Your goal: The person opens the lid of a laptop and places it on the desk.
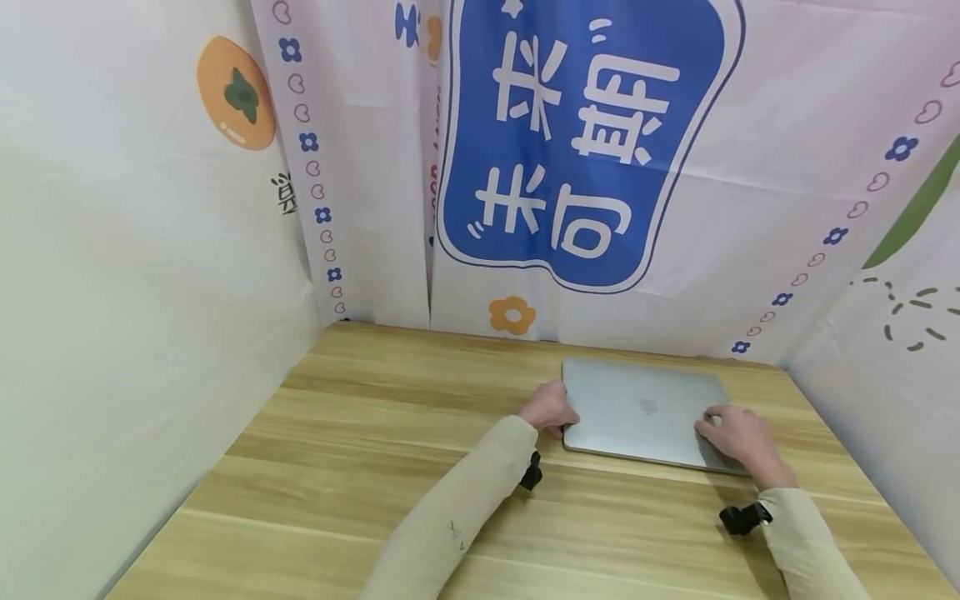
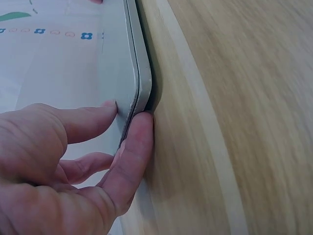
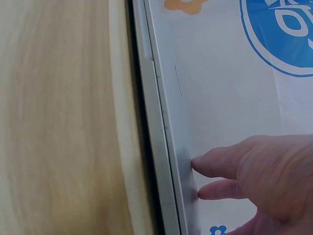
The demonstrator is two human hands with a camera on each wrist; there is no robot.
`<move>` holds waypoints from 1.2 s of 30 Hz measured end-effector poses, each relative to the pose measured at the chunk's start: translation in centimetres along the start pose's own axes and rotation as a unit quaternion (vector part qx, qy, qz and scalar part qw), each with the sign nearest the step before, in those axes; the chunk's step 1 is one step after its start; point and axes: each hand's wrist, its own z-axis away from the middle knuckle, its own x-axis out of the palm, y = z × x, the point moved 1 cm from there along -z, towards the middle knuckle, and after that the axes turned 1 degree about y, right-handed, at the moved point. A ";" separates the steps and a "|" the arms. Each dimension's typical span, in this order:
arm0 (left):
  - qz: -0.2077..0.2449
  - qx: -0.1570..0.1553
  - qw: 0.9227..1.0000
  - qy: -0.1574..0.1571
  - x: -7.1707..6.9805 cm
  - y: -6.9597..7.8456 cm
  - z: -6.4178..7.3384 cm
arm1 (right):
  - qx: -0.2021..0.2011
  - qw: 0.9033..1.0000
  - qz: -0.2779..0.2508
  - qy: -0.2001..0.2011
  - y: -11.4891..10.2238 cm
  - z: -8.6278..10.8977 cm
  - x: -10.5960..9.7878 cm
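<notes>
A closed silver laptop [image 1: 630,408] lies flat on the wooden table near its back edge, a faint logo on its lid. At its left side my left hand [image 1: 550,406] grips the edge near the front corner. In the left wrist view the thumb [image 2: 93,121] lies on the lid, while a finger [image 2: 138,137] reaches the lower edge. My right hand [image 1: 738,433] is over the right part of the lid. Its thumb [image 3: 220,161] and a finger [image 3: 222,189] touch the lid's surface in the right wrist view, not wrapped round the edge.
The wooden table [image 1: 360,467] reaches to white printed cloth walls [image 1: 375,208] at the back and both sides. A blue sign with white characters [image 1: 585,150] is printed on the back cloth. Dark camera mounts [image 1: 742,520] sit at both wrists.
</notes>
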 end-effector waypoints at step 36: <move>0.032 -0.013 0.999 0.003 -2.0 -3.0 0.6 | -0.019 0.999 -0.024 -0.019 -3.4 0.4 0.5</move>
